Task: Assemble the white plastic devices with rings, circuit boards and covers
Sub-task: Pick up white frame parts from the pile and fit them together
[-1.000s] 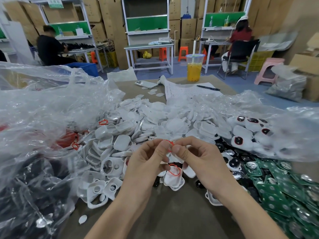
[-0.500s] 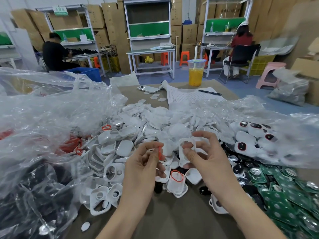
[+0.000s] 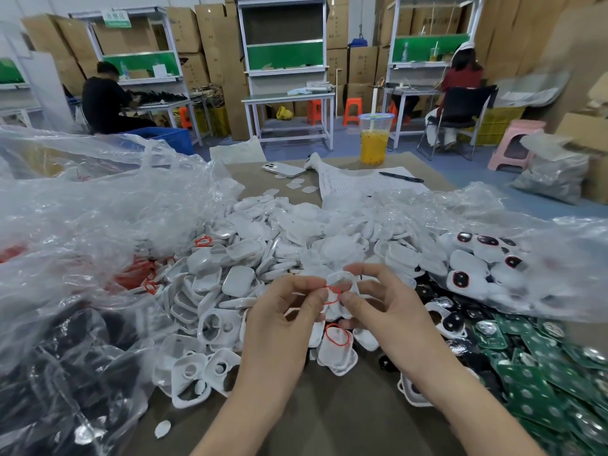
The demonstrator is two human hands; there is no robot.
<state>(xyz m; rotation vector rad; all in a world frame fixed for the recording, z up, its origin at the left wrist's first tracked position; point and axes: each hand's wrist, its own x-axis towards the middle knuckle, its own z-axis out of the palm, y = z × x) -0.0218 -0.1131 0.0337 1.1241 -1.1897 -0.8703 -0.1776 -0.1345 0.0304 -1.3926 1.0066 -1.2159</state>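
Note:
My right hand grips a white plastic housing above the table, thumb and fingers curled round it. My left hand pinches a thin red ring against that housing's near edge. Just below them a second white housing with a red ring fitted lies on the table. A big pile of white housings and covers spreads behind and to the left. Green circuit boards are heaped at the right. Loose red rings lie under plastic at the left.
Clear plastic bags billow over the left side and the right rear. Finished white units with dark lenses sit at the right. A cup of orange drink, a phone, a sheet of paper with a pen stand at the far edge.
My hands were apart, the left with the ring and the right with the housing. They have come together, and the ring is against the housing.

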